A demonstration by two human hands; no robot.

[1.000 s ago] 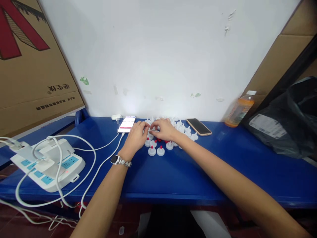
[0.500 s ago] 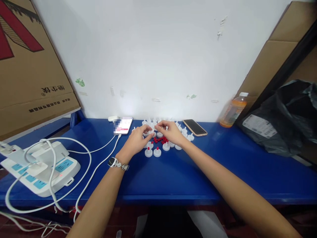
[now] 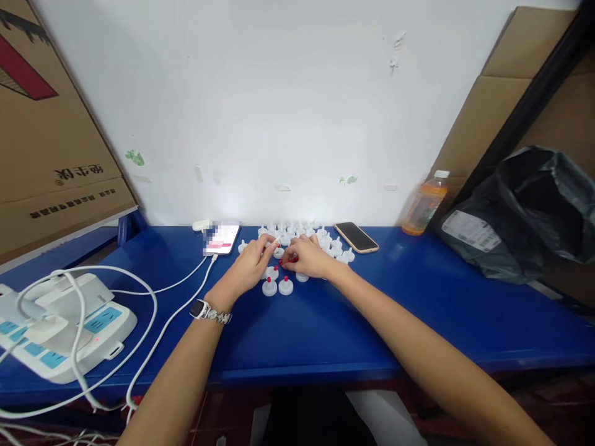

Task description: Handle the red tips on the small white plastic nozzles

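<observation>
My left hand (image 3: 253, 261) is closed, thumb and fingers pinching a white plastic nozzle cap (image 3: 277, 241) whose spout points up and to the right. My right hand (image 3: 307, 257) reaches down at the small red tips (image 3: 281, 262), its fingers drawn together among them. Whether a tip is between those fingers is hidden. Just in front, two white nozzle caps with red tips (image 3: 285, 285) stand upright on the blue table (image 3: 316, 328). Another red-tipped cap (image 3: 271, 272) lies close to my left thumb. Behind and right of my hands stand several bare white nozzle caps (image 3: 335, 245).
A phone with a lit screen (image 3: 225, 239) lies left of the caps, its cable attached. A dark phone (image 3: 357, 237) lies to their right. Farther right are an orange drink bottle (image 3: 425, 204) and a black plastic bag (image 3: 506, 248). A power strip (image 3: 69, 341) with looping cables occupies the left.
My right hand has come down from beside the left hand's fingers to the red tips. My left hand keeps its pinch near the same place. The whole view has shifted slightly.
</observation>
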